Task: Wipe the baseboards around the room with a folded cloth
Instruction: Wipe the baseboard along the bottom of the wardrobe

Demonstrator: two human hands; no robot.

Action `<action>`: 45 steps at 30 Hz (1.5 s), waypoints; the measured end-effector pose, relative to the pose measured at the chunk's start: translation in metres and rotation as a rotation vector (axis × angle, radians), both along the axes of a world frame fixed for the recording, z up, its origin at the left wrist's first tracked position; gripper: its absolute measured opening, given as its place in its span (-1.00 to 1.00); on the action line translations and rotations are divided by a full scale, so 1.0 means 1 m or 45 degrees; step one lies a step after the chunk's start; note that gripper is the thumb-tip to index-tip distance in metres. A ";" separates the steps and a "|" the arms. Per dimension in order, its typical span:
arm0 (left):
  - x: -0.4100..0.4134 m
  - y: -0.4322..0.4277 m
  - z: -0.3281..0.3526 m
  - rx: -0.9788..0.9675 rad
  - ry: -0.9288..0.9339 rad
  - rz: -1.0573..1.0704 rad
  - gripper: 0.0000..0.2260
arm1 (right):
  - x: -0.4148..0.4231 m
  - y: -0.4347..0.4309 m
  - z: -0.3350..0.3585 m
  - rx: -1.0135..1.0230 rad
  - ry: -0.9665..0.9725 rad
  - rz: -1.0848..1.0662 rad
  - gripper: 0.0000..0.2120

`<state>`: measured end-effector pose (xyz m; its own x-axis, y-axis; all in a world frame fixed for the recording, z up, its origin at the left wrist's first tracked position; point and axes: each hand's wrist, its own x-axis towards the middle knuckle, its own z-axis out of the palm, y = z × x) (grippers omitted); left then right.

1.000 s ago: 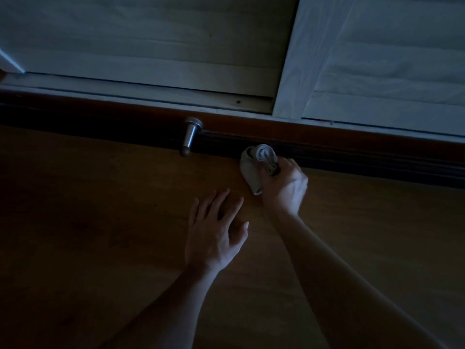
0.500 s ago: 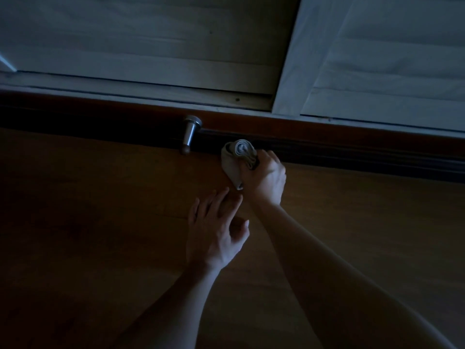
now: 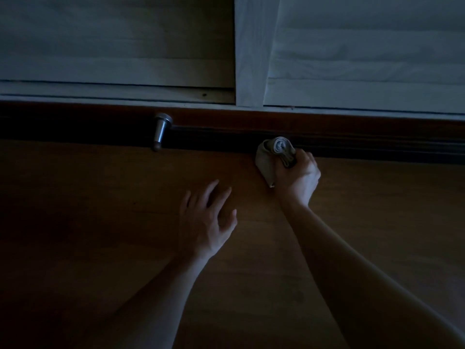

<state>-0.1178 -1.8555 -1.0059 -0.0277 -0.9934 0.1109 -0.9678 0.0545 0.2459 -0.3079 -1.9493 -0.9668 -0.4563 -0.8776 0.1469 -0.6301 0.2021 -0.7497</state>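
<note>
Fingers (image 3: 307,159) of your right hand (image 3: 299,178) are curled tight round the folded cloth (image 3: 269,159). Its rolled end sits against the dark baseboard (image 3: 364,147), right where the board meets the floor (image 3: 100,235). Your left hand (image 3: 205,222) holds nothing, its fingers spread and nearly straight just above or on the floor, near the cloth; the dim light does not show whether the palm bears weight.

You look to be mid-stroke on this stretch. For a good pass, turn your wrist so a broad flat face of the cloth meets the board rather than the rolled edge alone. Press lightly inward as you slide along its length. Take the lower dark band first, then the reddish upper band and its top ledge, where dust probably gathers.

To the left, well apart from the cloth, a metal door stop (image 3: 161,131) juts out from the baseboard. Expect to wipe around its base rather than across it. In this poor light you cannot judge cleanliness by eye, so overlap your strokes.
</note>
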 end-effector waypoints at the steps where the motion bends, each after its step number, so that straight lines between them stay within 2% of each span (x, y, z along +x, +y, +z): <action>1: -0.006 0.000 0.000 -0.014 0.015 -0.033 -0.50 | 0.006 0.000 0.001 0.000 -0.015 0.031 -0.86; 5: -0.014 0.001 -0.004 -0.082 0.022 -0.061 -0.52 | 0.010 -0.006 0.002 -0.009 -0.030 0.205 -0.85; 9: -0.016 0.002 -0.004 -0.094 0.000 -0.035 -0.52 | 0.006 -0.002 -0.004 -0.043 -0.039 0.098 -0.85; 14: -0.016 0.001 -0.002 -0.079 -0.025 -0.031 -0.52 | 0.003 -0.002 -0.002 -0.048 -0.007 0.165 -0.87; 18: -0.017 0.001 -0.001 -0.048 -0.032 -0.024 -0.51 | -0.002 0.002 -0.003 -0.068 -0.002 0.017 -0.88; 24: -0.019 0.001 0.005 -0.022 0.007 -0.025 -0.52 | 0.009 -0.005 0.001 -0.034 0.008 0.277 -0.83; 28: -0.017 0.002 0.005 0.008 -0.005 -0.051 -0.52 | -0.016 -0.002 0.002 -0.022 0.007 0.214 -0.81; 33: -0.017 0.001 0.001 0.020 -0.042 -0.035 -0.51 | -0.055 0.005 0.003 -0.008 -0.011 -0.060 -0.84; 39: -0.017 0.001 -0.004 -0.001 -0.092 -0.025 -0.52 | -0.048 0.006 0.002 -0.007 0.024 0.147 -0.80; 45: -0.018 0.000 -0.003 0.015 -0.099 -0.031 -0.52 | -0.044 0.005 -0.001 -0.041 -0.030 0.029 -0.84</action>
